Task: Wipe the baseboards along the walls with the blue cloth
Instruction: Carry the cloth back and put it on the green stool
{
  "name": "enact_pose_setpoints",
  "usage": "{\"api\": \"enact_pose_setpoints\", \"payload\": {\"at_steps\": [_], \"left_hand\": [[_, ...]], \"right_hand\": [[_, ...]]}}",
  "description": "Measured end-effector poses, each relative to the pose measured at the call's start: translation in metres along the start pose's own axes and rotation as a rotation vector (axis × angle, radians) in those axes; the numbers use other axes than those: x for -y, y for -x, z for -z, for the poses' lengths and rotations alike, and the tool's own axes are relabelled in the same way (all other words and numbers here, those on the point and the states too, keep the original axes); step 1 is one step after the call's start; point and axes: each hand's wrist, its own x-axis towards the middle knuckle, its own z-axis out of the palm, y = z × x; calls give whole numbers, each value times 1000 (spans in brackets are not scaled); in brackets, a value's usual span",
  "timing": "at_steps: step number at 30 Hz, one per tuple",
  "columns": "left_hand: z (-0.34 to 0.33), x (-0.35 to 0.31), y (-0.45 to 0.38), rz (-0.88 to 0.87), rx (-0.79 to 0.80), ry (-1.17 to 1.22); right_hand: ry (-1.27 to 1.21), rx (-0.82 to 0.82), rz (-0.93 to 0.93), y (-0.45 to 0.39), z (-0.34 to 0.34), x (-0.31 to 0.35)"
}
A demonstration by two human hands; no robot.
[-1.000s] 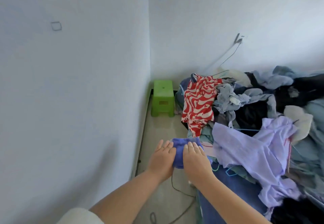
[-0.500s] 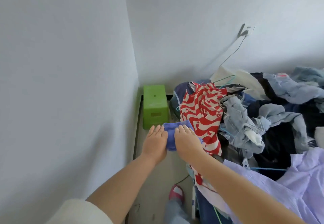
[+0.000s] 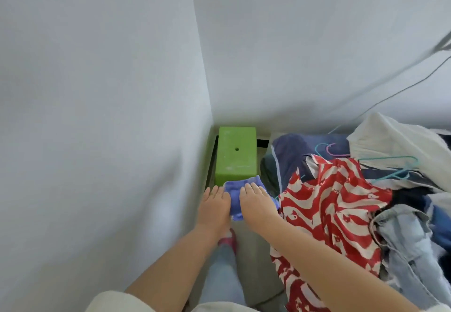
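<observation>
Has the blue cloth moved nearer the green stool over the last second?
Yes. The blue cloth, held between both hands, now reaches the green stool's near edge; a second ago it hung well short of it.

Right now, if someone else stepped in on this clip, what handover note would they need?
Left hand and right hand: both hold the blue cloth between them, in the air near the corner.
Green stool stands in the corner against the dark baseboard; a clothes pile lies to the right.
Done: cloth in hand. No wiping visible.
Left: lower the cloth to the baseboard and wipe along the walls, probably shifting the stool.
</observation>
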Motion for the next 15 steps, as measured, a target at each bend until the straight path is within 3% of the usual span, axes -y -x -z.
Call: {"api": "enact_pose_setpoints", "payload": {"at_steps": [8,15], "left_hand": [[-17,34,-196,-22,136,-9],[-70,54,-321,-27,293,-34]], "right_hand": [[-41,125,-93,-178,12,-65],[-127,248,-127,-303,-23,-113]]}}
